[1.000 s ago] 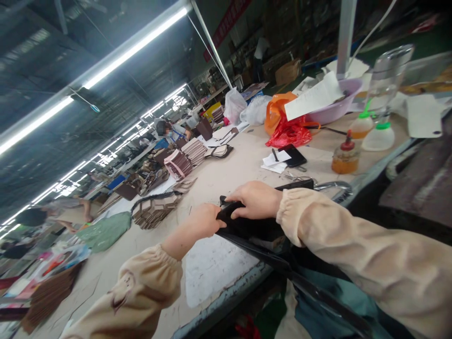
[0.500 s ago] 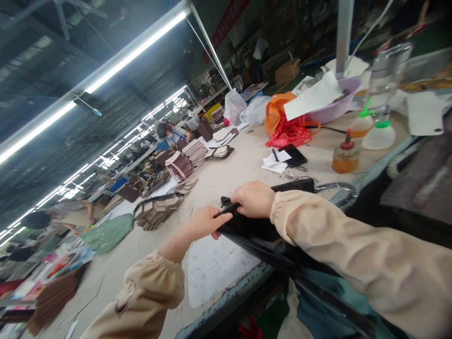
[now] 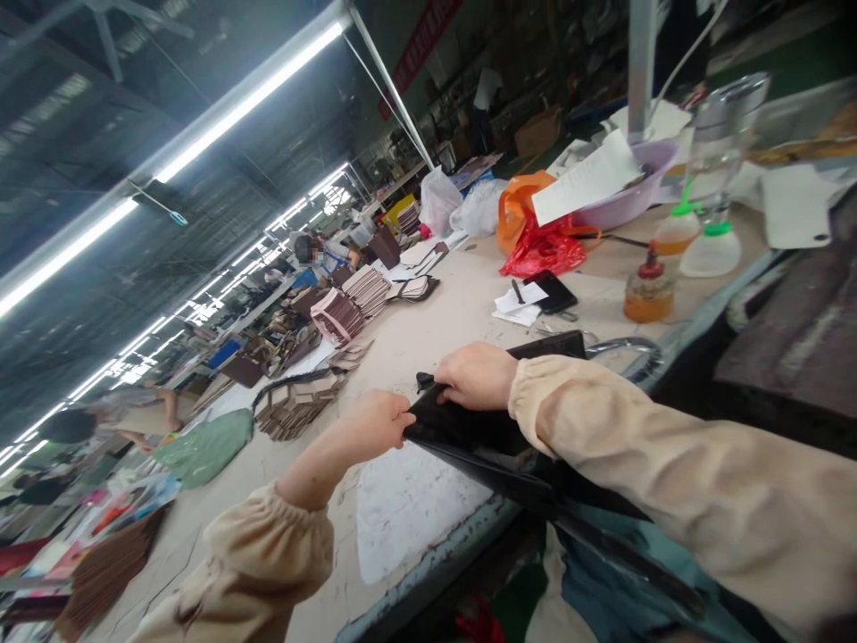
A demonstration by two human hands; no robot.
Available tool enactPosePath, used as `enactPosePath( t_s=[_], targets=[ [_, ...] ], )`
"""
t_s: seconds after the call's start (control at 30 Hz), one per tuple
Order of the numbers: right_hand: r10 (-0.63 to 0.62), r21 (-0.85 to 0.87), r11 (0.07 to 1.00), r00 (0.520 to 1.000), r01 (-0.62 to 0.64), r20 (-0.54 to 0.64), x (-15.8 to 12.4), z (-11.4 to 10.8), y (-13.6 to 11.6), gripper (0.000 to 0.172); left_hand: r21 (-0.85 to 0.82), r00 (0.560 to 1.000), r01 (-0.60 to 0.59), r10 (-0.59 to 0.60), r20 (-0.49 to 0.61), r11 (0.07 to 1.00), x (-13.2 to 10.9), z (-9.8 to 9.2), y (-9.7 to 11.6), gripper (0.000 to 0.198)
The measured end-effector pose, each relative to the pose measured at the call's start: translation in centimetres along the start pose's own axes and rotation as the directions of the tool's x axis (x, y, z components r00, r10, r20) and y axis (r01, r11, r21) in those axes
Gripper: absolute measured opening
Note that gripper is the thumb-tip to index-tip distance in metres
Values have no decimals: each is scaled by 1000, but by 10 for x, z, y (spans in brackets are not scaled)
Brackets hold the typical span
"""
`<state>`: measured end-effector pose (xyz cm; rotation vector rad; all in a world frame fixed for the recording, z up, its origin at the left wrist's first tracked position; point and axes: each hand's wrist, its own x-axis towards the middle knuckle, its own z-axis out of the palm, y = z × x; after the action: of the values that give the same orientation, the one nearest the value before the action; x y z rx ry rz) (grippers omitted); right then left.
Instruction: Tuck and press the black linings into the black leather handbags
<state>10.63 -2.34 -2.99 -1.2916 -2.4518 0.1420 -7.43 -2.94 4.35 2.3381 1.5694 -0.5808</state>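
Observation:
A black bag (image 3: 469,438) leans over the near edge of the table, its mouth spread and a long black strap or handle trailing toward me. My left hand (image 3: 378,421) is closed, pinching the bag's far left corner between thumb and fingers. Just right of it, my right hand (image 3: 477,375) is closed on the bag's upper rim, fingers bent over the edge. A small black tab pokes out beside the right fingertips. The right forearm covers part of the bag's opening, and its inside is mostly dark.
Beyond the bag lie a black flat item (image 3: 553,292) with white paper, a red plastic bag (image 3: 545,257) and an amber bottle (image 3: 648,295). Stacks of brown pieces (image 3: 301,402) and a green cloth (image 3: 207,446) are to the left. Co-workers sit farther off.
My left hand has shifted slightly left, its thumb drawn back to the bag's corner. My right hand keeps its grip on the rim. The view has moved a little.

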Motion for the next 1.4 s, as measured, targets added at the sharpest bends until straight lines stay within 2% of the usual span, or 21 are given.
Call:
enactPosePath(
  t_s=[0.17,0.37,0.47,0.57,0.7,0.87,1.0,1.2,1.4],
  targets=[
    [-140,87,986,989,143,-39,3,-4,4,30,98,998,58,-55,-29,993,-1,0,9,25],
    [-165,48,985,985,167,-53,5,-3,-2,28,114,994,66,-56,-90,991,3,10,4,20],
    [-168,14,985,984,169,-61,3,-2,-1,30,118,995,70,-61,-73,991,5,9,5,21],
    [-158,-23,987,987,158,10,2,0,0,25,90,998,37,-31,-63,995,5,7,5,21],
    [-89,-56,994,995,92,42,2,3,-1,22,53,997,42,-39,-68,998,6,9,3,22],
    [-61,14,998,997,61,50,5,0,5,35,-5,995,59,-59,-80,998,7,13,1,22],
    [-141,124,982,990,139,8,10,-5,8,35,-28,994,76,-78,-73,997,7,14,2,23],
    [-153,37,987,987,155,-51,8,-2,0,31,-82,991,66,-75,-114,994,11,20,-4,26],
    [-85,-37,996,993,82,-84,1,1,2,39,-72,988,26,-36,-147,997,14,24,-10,26]
  ],
)
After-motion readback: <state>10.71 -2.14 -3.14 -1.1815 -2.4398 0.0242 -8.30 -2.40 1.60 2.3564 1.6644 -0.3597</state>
